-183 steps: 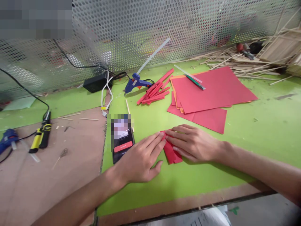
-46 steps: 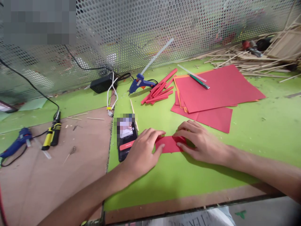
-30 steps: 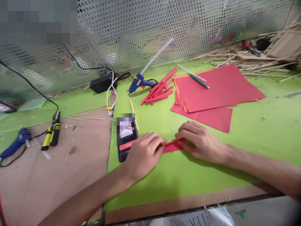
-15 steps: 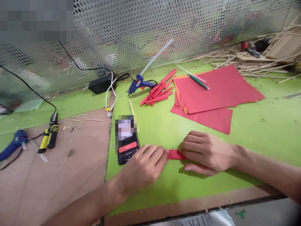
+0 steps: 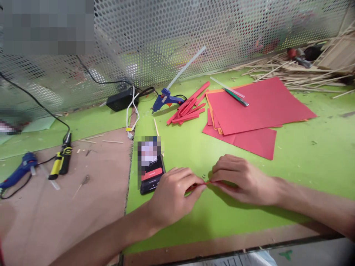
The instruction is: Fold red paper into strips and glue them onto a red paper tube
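A narrow red paper strip (image 5: 207, 182) runs between my two hands, seen nearly edge-on, with most of it hidden by the fingers. My left hand (image 5: 177, 190) pinches its left part between thumb and fingers. My right hand (image 5: 238, 181) pinches the right part, its fingertips close to those of the left. Just left of my left hand lies a phone (image 5: 152, 173) with a lit screen. Beyond the hands, several folded red strips (image 5: 188, 107) lie in a loose heap beside a stack of red paper sheets (image 5: 257, 107).
A blue glue gun (image 5: 163, 99) with a long glue stick stands behind the phone. A green cutter (image 5: 235, 96) rests on the sheets. Thin wooden sticks (image 5: 288, 77) pile up at the back right. Pliers (image 5: 61, 159) and another glue gun (image 5: 20, 170) lie at left.
The strip has turned from lying flat on the table to nearly edge-on. My left hand has moved slightly right, and both hands now pinch the strip with thumbs below.
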`<act>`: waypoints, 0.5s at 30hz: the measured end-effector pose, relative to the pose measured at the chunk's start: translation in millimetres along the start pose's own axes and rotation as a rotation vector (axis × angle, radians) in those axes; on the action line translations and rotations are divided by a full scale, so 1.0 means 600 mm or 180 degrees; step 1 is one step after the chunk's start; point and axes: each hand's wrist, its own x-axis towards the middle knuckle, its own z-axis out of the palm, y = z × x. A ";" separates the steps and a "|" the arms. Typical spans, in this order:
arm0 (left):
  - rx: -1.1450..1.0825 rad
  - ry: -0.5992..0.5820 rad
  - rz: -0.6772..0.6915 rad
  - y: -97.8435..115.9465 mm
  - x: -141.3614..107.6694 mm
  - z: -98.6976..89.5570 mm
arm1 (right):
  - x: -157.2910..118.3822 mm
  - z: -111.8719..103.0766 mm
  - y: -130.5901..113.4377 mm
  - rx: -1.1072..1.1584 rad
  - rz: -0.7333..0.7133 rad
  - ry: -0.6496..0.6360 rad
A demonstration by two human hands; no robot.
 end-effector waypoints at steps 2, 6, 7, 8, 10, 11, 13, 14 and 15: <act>-0.0065 0.0147 0.0106 -0.001 0.002 0.003 | 0.000 -0.004 0.001 0.0145 0.0041 0.0096; -0.0236 0.0319 -0.0033 -0.008 0.009 -0.005 | -0.001 -0.021 0.009 0.0463 0.0637 0.0313; -0.0320 0.0344 -0.0159 -0.011 0.012 -0.009 | 0.000 -0.026 0.010 0.0518 0.0846 0.0363; -0.0408 0.0353 -0.0306 -0.013 0.014 -0.013 | 0.000 -0.030 0.012 0.0564 0.1050 0.0400; -0.0574 0.0346 -0.0580 -0.017 0.017 -0.022 | 0.002 -0.037 0.014 0.0638 0.1361 0.0444; -0.0650 0.0333 -0.0687 -0.018 0.018 -0.025 | 0.003 -0.039 0.015 0.0678 0.1458 0.0460; -0.0839 0.0308 -0.0839 -0.020 0.019 -0.031 | 0.005 -0.042 0.017 0.0758 0.1585 0.0500; -0.0956 0.0312 -0.0901 -0.020 0.019 -0.033 | 0.006 -0.044 0.019 0.0804 0.1627 0.0537; -0.1067 0.0323 -0.0950 -0.021 0.019 -0.035 | 0.006 -0.044 0.020 0.0851 0.1663 0.0577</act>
